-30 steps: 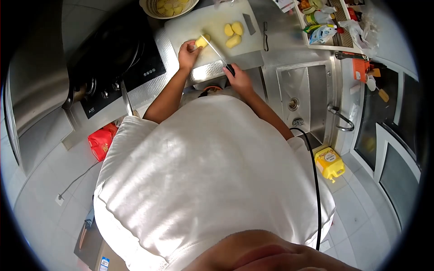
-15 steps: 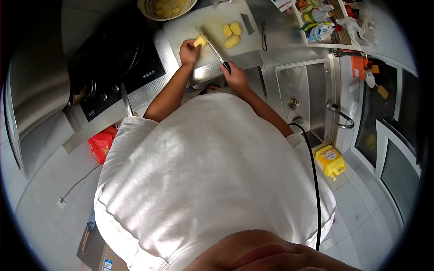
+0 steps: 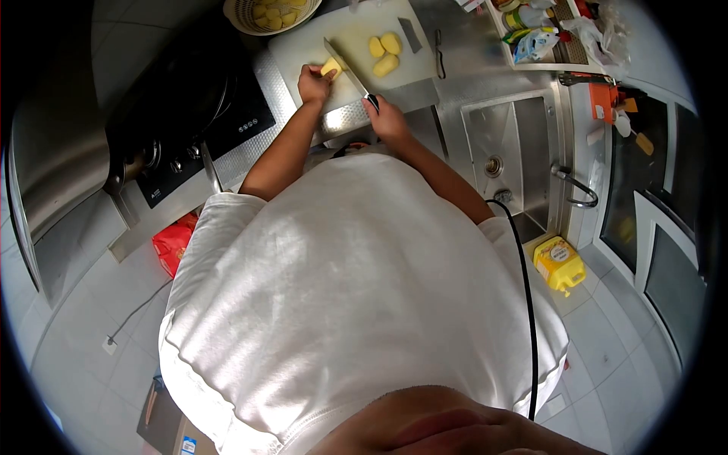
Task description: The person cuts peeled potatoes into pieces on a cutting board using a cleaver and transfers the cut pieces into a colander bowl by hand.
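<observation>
On a pale cutting board point(image 3: 296, 51), my left hand point(image 3: 314, 85) grips a peeled yellow potato piece point(image 3: 331, 68) near the board's left side. My right hand point(image 3: 385, 117) is closed round the black handle of a knife point(image 3: 346, 67). The blade points up and to the left, its side against or just beside the potato piece. Several other peeled potato pieces point(image 3: 386, 65) lie on the right part of the board. Above left of the board, a round basket point(image 3: 236, 18) holds cut yellow pieces.
A black stove point(image 3: 245, 114) with a pan is left of the board. To the right are a metal sink point(image 3: 493, 136) with a faucet point(image 3: 580, 191) and a rack point(image 3: 557, 67) of bottles and bags. A peeler-like tool point(image 3: 440, 54) lies beside the board.
The knife and my right hand have shifted left a little, and the blade now stands closer along the held piece. The whole view has also moved slightly.
</observation>
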### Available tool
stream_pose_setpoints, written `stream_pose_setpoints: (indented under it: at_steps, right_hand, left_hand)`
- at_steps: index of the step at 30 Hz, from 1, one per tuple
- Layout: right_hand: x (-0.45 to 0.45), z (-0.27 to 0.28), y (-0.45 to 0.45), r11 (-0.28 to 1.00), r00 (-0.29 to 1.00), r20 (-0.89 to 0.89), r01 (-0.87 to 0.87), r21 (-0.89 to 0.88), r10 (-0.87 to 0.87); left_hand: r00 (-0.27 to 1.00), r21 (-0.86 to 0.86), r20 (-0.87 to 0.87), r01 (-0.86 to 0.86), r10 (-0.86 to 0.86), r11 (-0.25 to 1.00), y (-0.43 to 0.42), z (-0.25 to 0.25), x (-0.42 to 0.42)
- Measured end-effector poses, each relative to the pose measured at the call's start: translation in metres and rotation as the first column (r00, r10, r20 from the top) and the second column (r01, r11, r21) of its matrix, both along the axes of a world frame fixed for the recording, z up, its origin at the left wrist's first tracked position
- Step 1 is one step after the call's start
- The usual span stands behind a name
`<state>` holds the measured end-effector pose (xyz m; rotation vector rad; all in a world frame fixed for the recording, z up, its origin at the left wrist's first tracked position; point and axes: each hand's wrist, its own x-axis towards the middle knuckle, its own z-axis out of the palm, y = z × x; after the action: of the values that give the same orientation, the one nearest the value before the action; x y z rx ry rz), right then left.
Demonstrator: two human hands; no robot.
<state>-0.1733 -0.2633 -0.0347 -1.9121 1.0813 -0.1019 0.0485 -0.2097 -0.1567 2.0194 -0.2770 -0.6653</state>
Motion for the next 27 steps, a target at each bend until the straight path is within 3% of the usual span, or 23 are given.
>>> stream_pose_setpoints:
  at_steps: [1,3,10,12,14,16,18,25,27]
  right_hand:
    - [0.002,-0.004,-0.003,1.000,1.000,0.029,0.006,0.019,-0.006]
    - [0.000,-0.011,-0.012,0.999,1.000,0.025,0.002,0.044,-0.003]
    - [-0.012,-0.039,-0.048,0.959,0.998,0.054,-0.003,0.283,-0.013]
    - [-0.015,-0.048,-0.056,0.945,0.990,0.137,-0.002,0.328,-0.045]
    - [-0.014,-0.030,-0.068,0.753,0.989,0.003,0.110,0.649,-0.147]
    - [-0.016,-0.022,-0.074,0.702,0.983,0.000,0.131,0.700,-0.183]
    - [-0.018,-0.018,-0.086,0.561,0.988,-0.017,0.099,0.822,-0.151]
    - [-0.026,-0.023,-0.094,0.483,0.988,0.005,0.072,0.873,-0.156]
    - [-0.027,-0.022,-0.096,0.491,0.990,0.007,0.064,0.869,-0.142]
  left_hand:
    - [1.000,0.000,0.002,0.002,-0.002,1.000,-0.001,-0.002,0.001]
    - [0.988,-0.193,-0.149,-0.074,0.045,0.978,-0.003,-0.005,-0.001]
    - [0.980,-0.079,-0.198,-0.043,0.026,0.996,-0.009,0.020,-0.001]
    - [0.981,-0.019,-0.192,-0.046,0.041,0.999,-0.010,0.029,-0.002]
    - [0.989,0.002,-0.150,-0.017,0.017,1.000,-0.009,0.020,0.002]
    - [0.994,0.025,-0.110,0.011,-0.008,1.000,-0.009,0.021,0.002]
    - [0.996,0.070,-0.084,0.006,0.000,0.998,-0.009,0.017,0.002]
    - [0.998,-0.053,-0.061,0.030,-0.034,0.998,-0.007,0.012,0.007]
    - [0.989,-0.034,-0.142,0.044,-0.048,0.998,-0.008,0.017,0.010]
